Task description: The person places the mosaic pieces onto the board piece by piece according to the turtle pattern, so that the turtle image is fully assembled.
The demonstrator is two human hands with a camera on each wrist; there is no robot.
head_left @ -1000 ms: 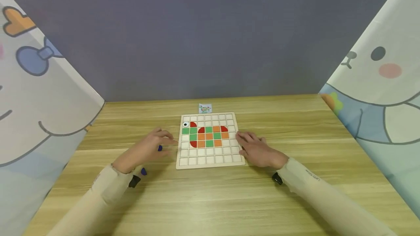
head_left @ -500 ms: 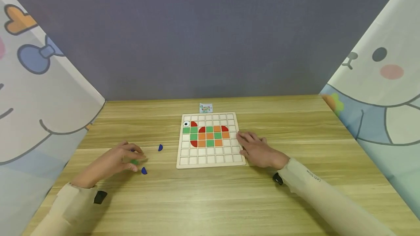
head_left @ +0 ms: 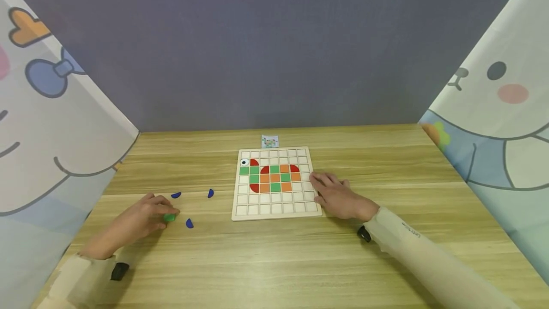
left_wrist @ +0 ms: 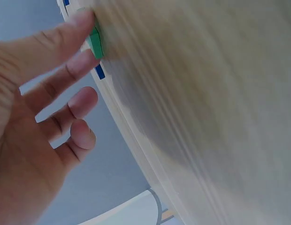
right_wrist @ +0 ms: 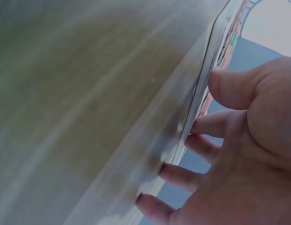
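In the head view, my left hand (head_left: pixel 139 221) is low over the left part of the table. Its thumb and forefinger pinch a small green block (left_wrist: pixel 96 44), seen close in the left wrist view; the other fingers are bent and hold nothing. Around it lie blue half-round pieces: one (head_left: pixel 176 195) behind, one (head_left: pixel 189 223) to the right, another (head_left: pixel 210 193) nearer the board. My right hand (head_left: pixel 340 199) rests with extended fingers against the right edge of the wooden grid board (head_left: pixel 276 209). Green, orange and red pieces and an eye tile (head_left: pixel 244 162) fill several of its cells.
A small picture card (head_left: pixel 269 141) lies just behind the board. The wood-grain table (head_left: pixel 274 261) meets a grey upright panel (head_left: pixel 274 51) at the back. Cartoon-printed cloths flank both sides.
My left hand has moved from beside the board's left edge to the near left and now pinches the green block. A third blue piece has come into view. My right hand stays at the board.
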